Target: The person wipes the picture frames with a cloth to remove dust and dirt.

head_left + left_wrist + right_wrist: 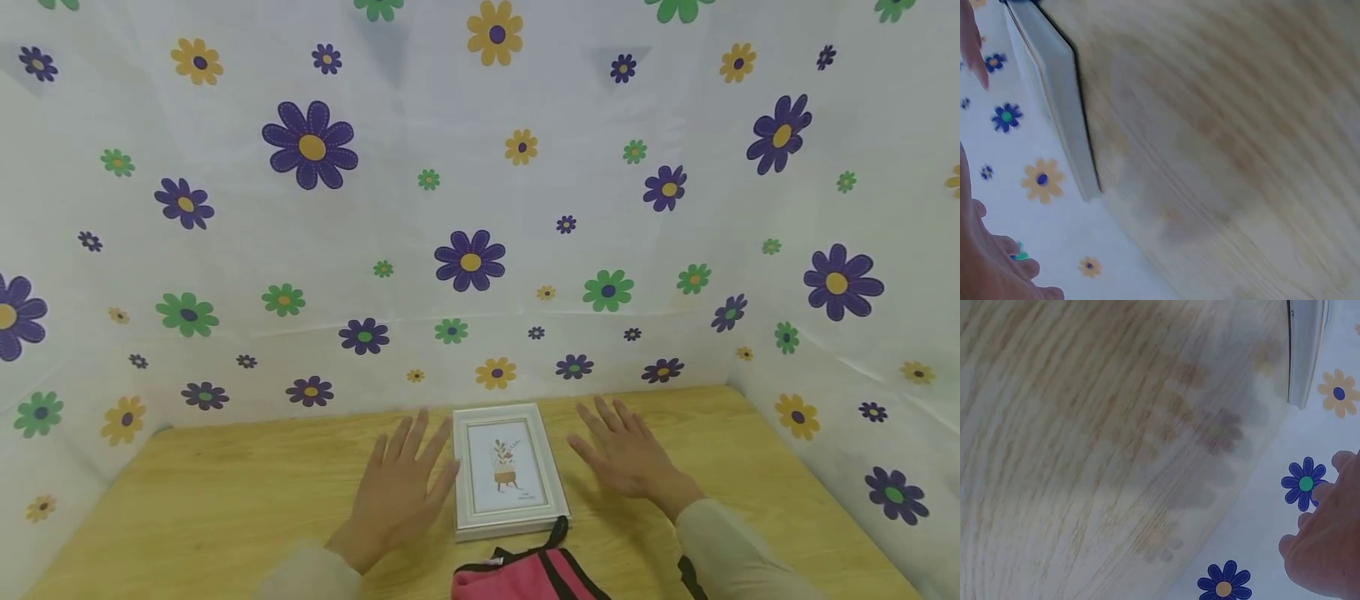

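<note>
A white picture frame [513,471] lies face up on the wooden table, showing a print of a potted plant. To its left is my left hand [401,492], fingers spread and straight, with the thumb close to the frame's left edge. My right hand [626,454] hovers on the other side, fingers also extended, a small gap from the frame's right edge. Neither hand holds anything. In the left wrist view the frame's side [1063,100] shows near the left hand's fingers; the right wrist view catches only a corner of the frame [1305,356].
A pink pouch with black trim [528,577] lies at the near edge, its black loop touching or overlapping the frame's lower right corner. A white cloth with printed flowers [420,217] stands behind and at both sides of the wooden table [247,492].
</note>
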`<act>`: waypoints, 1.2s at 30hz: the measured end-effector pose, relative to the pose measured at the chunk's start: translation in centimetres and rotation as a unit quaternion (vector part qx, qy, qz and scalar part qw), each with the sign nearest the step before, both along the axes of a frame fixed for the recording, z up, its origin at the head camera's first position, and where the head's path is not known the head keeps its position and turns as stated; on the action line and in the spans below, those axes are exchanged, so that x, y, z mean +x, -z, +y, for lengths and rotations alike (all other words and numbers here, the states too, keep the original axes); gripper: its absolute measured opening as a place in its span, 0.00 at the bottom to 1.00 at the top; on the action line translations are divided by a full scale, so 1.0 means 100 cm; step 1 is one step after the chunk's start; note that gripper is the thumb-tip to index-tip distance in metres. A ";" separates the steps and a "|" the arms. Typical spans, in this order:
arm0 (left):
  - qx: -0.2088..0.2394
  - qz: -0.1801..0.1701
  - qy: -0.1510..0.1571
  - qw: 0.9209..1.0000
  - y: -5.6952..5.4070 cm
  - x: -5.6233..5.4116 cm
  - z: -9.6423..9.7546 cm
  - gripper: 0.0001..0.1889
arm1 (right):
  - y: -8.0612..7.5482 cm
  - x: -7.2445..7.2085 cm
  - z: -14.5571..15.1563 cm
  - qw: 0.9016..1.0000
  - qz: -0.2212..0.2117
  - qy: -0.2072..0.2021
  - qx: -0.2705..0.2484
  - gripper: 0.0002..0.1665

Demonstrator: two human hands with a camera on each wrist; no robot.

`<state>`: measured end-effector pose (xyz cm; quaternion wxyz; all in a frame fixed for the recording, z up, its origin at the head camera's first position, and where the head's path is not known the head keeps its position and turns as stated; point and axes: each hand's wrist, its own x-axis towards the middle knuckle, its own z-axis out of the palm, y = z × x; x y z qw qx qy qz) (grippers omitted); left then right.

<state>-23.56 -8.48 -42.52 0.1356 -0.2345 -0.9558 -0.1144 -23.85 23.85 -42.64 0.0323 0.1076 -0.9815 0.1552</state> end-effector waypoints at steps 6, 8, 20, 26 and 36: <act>0.005 0.042 0.093 0.995 -0.004 0.032 0.024 0.29 | -0.002 0.000 -0.001 1.000 -0.008 0.000 -0.008 0.42; 0.002 0.045 0.129 0.991 -0.003 0.043 0.032 0.29 | -0.001 0.000 -0.002 1.000 -0.007 0.002 -0.009 0.42; -0.139 0.033 0.269 0.953 0.033 0.081 0.054 0.36 | 0.008 0.001 -0.006 1.000 -0.002 -0.003 -0.019 0.40; -0.167 0.136 0.280 0.935 0.054 0.080 0.053 0.35 | 0.012 -0.001 -0.008 1.000 -0.003 -0.007 -0.022 0.38; -0.152 0.159 0.266 0.939 0.068 0.081 0.052 0.35 | 0.016 -0.007 -0.018 1.000 -0.008 -0.011 -0.027 0.36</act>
